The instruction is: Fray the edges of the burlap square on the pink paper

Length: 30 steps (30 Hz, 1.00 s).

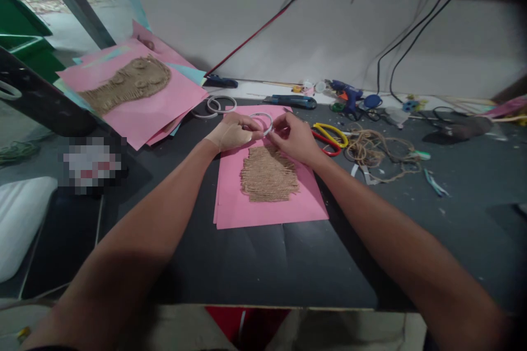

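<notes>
1. White ring (261,113) held up over the top end of the pink card (230,211), pinched between both hands.
2. Left hand (233,131) grips the ring's left side, palm down, forearm reaching in from the card's left.
3. Right hand (293,138) grips its right side, fingers curled, above the jute weave (269,174) on the card.
</notes>
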### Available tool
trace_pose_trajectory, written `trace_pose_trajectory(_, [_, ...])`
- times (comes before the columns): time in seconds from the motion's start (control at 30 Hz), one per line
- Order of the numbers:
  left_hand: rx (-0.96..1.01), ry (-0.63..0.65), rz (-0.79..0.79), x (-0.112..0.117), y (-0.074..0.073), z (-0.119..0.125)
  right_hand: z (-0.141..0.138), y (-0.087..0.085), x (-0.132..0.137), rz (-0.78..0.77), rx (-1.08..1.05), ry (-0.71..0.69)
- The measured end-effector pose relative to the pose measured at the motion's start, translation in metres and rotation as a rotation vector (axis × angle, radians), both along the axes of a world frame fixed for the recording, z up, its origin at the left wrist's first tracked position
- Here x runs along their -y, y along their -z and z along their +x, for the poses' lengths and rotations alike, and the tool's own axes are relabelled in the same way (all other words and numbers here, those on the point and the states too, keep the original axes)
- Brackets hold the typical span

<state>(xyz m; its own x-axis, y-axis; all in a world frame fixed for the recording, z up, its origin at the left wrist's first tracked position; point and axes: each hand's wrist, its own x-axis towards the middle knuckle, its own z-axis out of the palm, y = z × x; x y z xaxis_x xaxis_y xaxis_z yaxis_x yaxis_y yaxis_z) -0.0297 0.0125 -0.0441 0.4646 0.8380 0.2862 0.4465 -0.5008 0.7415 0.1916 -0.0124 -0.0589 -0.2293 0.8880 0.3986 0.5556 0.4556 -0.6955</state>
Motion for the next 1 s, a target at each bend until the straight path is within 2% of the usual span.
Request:
trace_pose_trajectory(0.27, [-0.028,-0.156,-0.035,-0.001,0.003,0.001,0.007,0.009,-0.006,0.022,0.001,0.074])
trace_pose_trajectory(0.63, [-0.075,-0.233,0.036,-0.006,0.009,-0.006,0.006,0.013,-0.007,0.057,0.01,0.108])
trace_pose_trajectory(0.83, [-0.181,-0.373,0.165,-0.008,0.009,-0.012,0.006,0.011,-0.006,0.047,0.021,0.108])
trace_pose_trajectory(1.0, [-0.263,-0.492,0.132,-0.006,0.004,-0.014,0.005,0.009,-0.004,0.052,0.02,0.116])
